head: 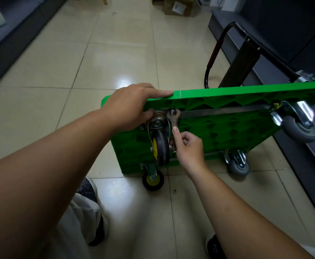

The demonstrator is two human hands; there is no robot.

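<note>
A green plastic platform cart [227, 128] stands on its side on the tiled floor, its ribbed underside facing me. My left hand [132, 105] lies over the cart's top edge, fingers stretched along it and thumb against the mount of a black caster with a yellow hub [160, 146]. A flat metal wrench [174, 118] sits with its head on a nut [172, 111] beside that caster's plate. My right hand [188, 148] pinches the wrench's handle, fingers curled round it.
A second black and yellow caster [153, 179] touches the floor below. Two grey casters [302, 129] [239, 165] are on the cart's right side. A small loose nut [175, 191] lies on the tiles. The cart's folded black handle [214, 53] and dark cabinets stand on the right; cardboard boxes [179, 6] at the back.
</note>
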